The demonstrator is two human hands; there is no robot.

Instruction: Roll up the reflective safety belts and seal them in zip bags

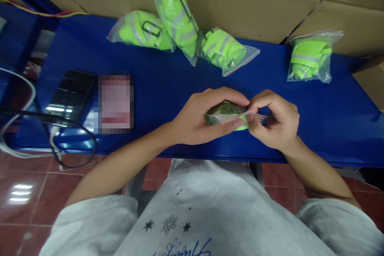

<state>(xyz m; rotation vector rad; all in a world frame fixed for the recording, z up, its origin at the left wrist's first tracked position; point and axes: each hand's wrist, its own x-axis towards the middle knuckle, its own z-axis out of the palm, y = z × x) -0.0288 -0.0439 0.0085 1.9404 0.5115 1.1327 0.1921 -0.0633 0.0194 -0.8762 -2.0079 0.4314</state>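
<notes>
My left hand is wrapped round a clear zip bag with something fluorescent yellow-green inside, close to the near edge of the blue table. At the bag's right end, my right hand pinches its zip edge between thumb and fingers. Most of the contents are hidden by the left fingers. Beyond the hands lie several similar bags with rolled yellow-green reflective fabric: one bag at left, an upright-leaning bag, one at centre, and another bag apart at right.
On the blue table, a blurred-out rectangular device lies left of my hands. Beside it are a glossy black device and looped black and white cables. Cardboard lines the back; a cardboard box stands at far right.
</notes>
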